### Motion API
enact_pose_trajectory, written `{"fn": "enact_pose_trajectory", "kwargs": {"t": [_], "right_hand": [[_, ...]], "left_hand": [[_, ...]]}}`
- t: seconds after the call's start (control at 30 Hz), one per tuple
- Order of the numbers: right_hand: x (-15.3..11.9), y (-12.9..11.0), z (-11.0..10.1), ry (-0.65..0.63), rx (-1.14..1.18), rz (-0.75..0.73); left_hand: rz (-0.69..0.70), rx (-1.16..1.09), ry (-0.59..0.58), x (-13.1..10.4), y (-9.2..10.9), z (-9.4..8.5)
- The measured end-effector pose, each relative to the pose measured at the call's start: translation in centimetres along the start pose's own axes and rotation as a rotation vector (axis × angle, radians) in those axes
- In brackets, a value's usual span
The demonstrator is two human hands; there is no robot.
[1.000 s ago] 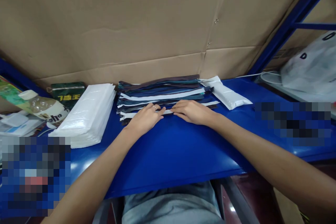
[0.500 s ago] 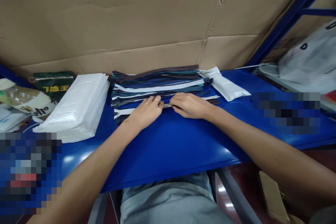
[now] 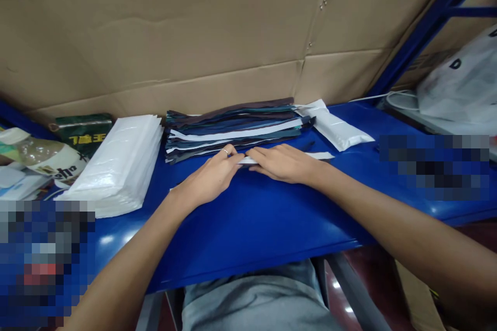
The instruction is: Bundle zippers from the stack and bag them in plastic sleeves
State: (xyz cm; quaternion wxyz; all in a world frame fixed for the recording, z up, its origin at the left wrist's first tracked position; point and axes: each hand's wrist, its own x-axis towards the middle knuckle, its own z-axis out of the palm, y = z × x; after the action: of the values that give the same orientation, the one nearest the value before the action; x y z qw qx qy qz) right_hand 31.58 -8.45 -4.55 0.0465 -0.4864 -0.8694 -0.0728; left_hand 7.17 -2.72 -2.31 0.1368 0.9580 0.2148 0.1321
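1. The left hand (image 3: 215, 173) has its fingers drawn in narrow, holding the white strip (image 3: 322, 155); the undersides of its fingertips are hidden.
2. The right hand (image 3: 281, 163), just beside it, holds the same strip, fingers bent in close.
3. The strip runs sideways at the front of the worktop (image 3: 248, 227), a short piece showing between the hands and one end beyond the right. A dark edge shows beneath it; whether that is a second strip, I cannot tell.
4. Uneven pulling could twist or skew the strip, and a loose pinch could let the lower layer slip.
5. Just behind lies the pile (image 3: 233, 124) of dark and white strips. A knuckle or forearm pushed forward could scatter it, since the strips look limp and loosely stacked.
6. The pouch (image 3: 341, 132) touches or nearly touches the pile's right end; a nudge there could shift both.
7. Left of the pile stand the envelopes (image 3: 112, 155); a sideways elbow might topple them towards the bottle (image 3: 42, 155).
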Motion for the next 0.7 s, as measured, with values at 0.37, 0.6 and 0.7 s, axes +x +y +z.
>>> {"fn": "enact_pose_trajectory", "kwargs": {"t": [0.37,0.6,0.7], "right_hand": [[-0.6,-1.5,-1.8,-0.041,-0.03,-0.033],[-0.7,-0.5,-1.5,-0.006,0.339,-0.016],[-0.6,-0.5,-1.4,0.068,0.521,0.027]], "left_hand": [[-0.4,-0.729,-0.272,0.3,1.7,-1.0],[-0.331,-1.0,-0.164,0.3,1.3,-1.1],[-0.236,-0.966,0.061,0.6,1.3,-0.9]]}}
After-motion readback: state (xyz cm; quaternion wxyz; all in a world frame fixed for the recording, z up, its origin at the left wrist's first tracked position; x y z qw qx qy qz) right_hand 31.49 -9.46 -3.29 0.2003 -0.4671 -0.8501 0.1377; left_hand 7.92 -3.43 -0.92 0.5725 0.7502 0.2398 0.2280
